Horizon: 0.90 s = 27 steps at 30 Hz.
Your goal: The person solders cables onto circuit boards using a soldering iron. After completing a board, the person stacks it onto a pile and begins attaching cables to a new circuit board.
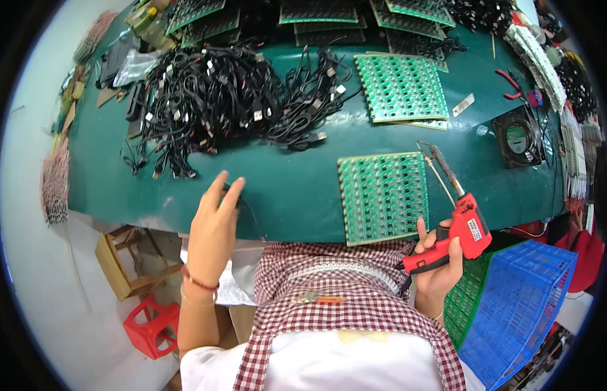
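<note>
My right hand is wrapped round the handle of a red soldering gun. The gun's metal tip and the thin tube beside it point up and away, by the far right corner of a green circuit board panel. This panel lies at the table's near edge, with rows of small parts on it. My left hand is over the near edge, left of the panel, with two fingers stretched out and apart. A thin dark wire runs beside its fingers; I cannot tell whether they touch it.
On the green table lie a large heap of black USB cables and a smaller bunch. More board panels are stacked beyond. At right are a black fan and red-handled pliers; a blue crate stands below.
</note>
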Tool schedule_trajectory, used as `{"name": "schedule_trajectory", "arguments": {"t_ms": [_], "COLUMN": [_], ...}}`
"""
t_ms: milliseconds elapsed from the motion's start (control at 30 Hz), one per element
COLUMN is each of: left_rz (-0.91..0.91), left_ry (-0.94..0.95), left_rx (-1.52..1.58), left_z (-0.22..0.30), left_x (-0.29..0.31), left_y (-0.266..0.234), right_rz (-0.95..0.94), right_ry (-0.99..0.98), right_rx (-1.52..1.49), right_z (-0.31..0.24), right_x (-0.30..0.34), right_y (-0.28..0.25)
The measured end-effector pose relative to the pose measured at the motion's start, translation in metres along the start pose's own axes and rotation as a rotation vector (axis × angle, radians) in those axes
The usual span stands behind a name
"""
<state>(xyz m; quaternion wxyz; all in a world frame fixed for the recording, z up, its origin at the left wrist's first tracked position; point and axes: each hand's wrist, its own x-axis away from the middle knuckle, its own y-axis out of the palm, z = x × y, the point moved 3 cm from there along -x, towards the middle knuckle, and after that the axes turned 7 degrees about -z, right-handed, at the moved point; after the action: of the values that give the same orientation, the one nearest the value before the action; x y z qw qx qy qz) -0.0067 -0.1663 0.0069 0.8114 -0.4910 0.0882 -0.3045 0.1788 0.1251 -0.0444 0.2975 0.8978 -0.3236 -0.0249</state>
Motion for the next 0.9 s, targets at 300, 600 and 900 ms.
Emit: {"name": "schedule_trajectory", "arguments": {"t_ms": [300,600,900], "left_rz": [-0.126,0.036,0.016], "left_ry": [0.419,0.425,0.362], "left_rx": [-0.261,0.284,0.156], "left_z": [0.015,0.059,0.066], "left_x": [-0.025,-0.066,-0.108], "left_y": [0.026,0.052,0.085], "right_rz": [0.008,0.006,0.017], "right_ry": [-0.040,-0.052,-0.072], "right_rx": [0.054,0.053,0.073], "right_z": [0.001,0.000,-0.002], "right_x": [0.005,0.003,-0.001], "right_y": [0.004,0.000,-0.004]}}
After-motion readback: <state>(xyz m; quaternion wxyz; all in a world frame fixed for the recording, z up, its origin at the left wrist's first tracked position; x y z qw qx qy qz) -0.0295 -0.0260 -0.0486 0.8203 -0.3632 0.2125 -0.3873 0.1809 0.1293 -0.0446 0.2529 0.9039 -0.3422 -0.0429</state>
